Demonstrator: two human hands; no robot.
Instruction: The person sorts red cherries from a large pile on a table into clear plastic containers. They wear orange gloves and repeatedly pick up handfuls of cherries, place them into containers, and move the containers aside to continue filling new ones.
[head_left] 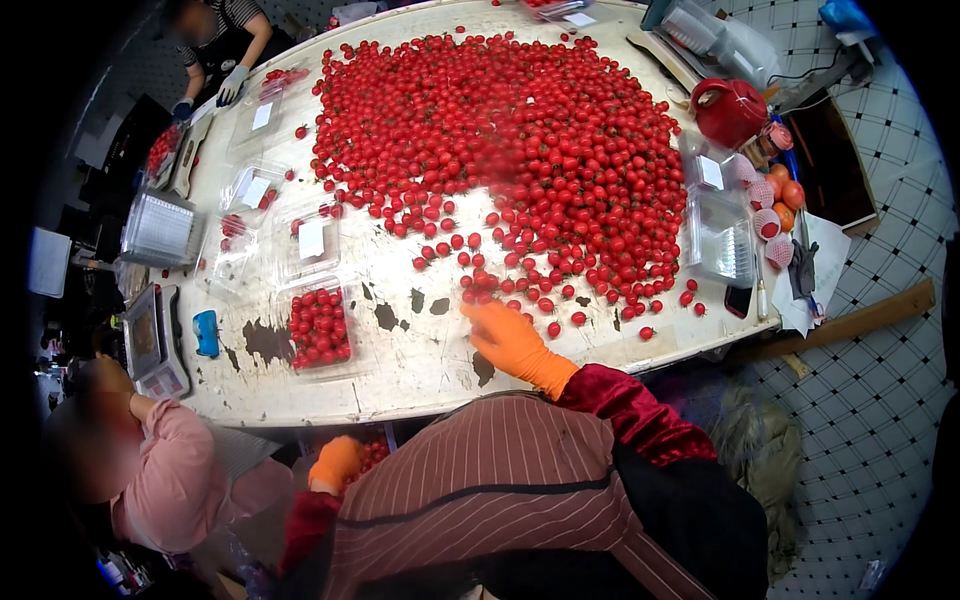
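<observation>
My right hand, in an orange glove, is over the table near its front edge. Its fingers reach left, slightly apart, with the tips beside a few loose cherry tomatoes at the near end of a big red heap. My left hand, in a matching glove, is low beyond the table's front edge. Its fingers look curled, and what they hold, if anything, is hidden. Next to it, more cherry tomatoes show in a container below the edge. A clear plastic box of cherry tomatoes stands on the table left of my right hand.
Clear clamshell boxes with white labels line the table's left side. A blue tape dispenser and a scale are nearby. At right are a red jug, fruit and plastic trays. One person is close left; another works far left.
</observation>
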